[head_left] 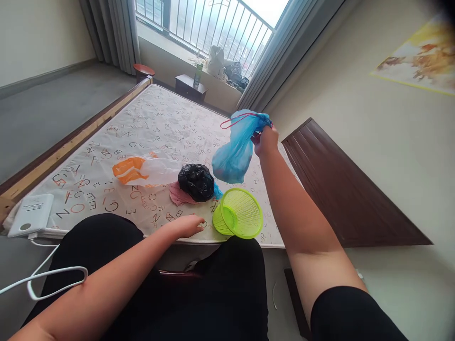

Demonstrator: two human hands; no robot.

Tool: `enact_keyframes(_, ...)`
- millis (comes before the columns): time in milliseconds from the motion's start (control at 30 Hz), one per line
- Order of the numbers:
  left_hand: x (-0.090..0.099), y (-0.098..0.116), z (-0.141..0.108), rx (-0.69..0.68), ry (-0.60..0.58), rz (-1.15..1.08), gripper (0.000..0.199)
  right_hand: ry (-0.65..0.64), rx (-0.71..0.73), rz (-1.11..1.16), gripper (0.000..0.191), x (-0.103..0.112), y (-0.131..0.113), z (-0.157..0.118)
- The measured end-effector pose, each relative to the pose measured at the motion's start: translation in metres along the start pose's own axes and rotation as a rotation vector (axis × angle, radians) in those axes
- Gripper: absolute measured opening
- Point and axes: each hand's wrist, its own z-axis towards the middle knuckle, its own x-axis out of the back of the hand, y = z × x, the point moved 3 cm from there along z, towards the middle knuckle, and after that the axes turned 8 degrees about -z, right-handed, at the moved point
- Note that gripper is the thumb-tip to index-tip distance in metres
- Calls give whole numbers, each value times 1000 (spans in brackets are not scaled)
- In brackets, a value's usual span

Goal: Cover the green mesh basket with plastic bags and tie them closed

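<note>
Blue bag (232, 154) ×1 in right hand (266, 140); green basket (239, 213) ×1.

A bed (149, 118) with a letter-printed mattress cover carries a crumpled black plastic bag (196, 182) on a pink cloth (177, 195), a white-and-orange plastic bag (142, 170), a tipped lime-green plastic basket (239, 213) and a white controller box (31, 214).

Both arms bare from hand to upper arm. Right arm (302, 222) has short black sleeve (351, 315) at shoulder end. Left arm (117, 279) shows no sleeve. Black trousers (199, 293) cover both legs.
</note>
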Motion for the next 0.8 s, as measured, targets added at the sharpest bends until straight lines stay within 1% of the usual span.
enact_keyframes(67, 0, -5, -2, 18, -51, 26, 47, -28, 71, 15, 23, -26, 1, 18)
enact_keyframes(133, 1, -9, -3, 33, -70, 37, 48, -75, 161, 13, 24, -52, 3, 32)
enact_keyframes(200, 2, -14, -4, 45, -77, 42, 47, -100, 223, 7, 25, -73, 12, 40)
enact_keyframes(267, 2, -17, -6, 59, -74, 37, 46, -84, 216, 8, 26, -91, 29, 38)
enact_keyframes(333, 4, -19, -8, 79, -68, 25, 46, -56, 150, -12, 27, -104, 55, 26)
enact_keyframes(433, 8, -19, -13, 105, -66, 3, 47, -74, -7, -161, 28, -118, 105, -5)
enact_keyframes(500, 11, -18, -16, 119, -70, -14, 47, -134, -118, -341, 29, -122, 141, -28)
enact_keyframes(567, 13, -17, -18, 137, -70, -23, 47, -210, -174, -479, 32, -124, 173, -55)
enact_keyframes(633, 15, -16, -18, 154, -60, -25, 46, -218, -184, -534, 44, -121, 202, -87)
enact_keyframes(667, 16, -17, -18, 160, -54, -27, 47, -196, -186, -564, 56, -118, 216, -106)
enact_keyframes(700, 16, -17, -17, 164, -48, -31, 47, -150, -175, -651, 67, -114, 228, -126)
enact_keyframes(733, 17, -17, -17, 168, -41, -37, 47, -134, -174, -750, 74, -110, 240, -148)
enact_keyframes(767, 17, -18, -16, 174, -32, -44, 46, -191, -176, -847, 79, -107, 252, -170)
enact_keyframes(800, 17, -19, -15, 183, -19, -52, 44, -312, -182, -938, 84, -106, 263, -192)
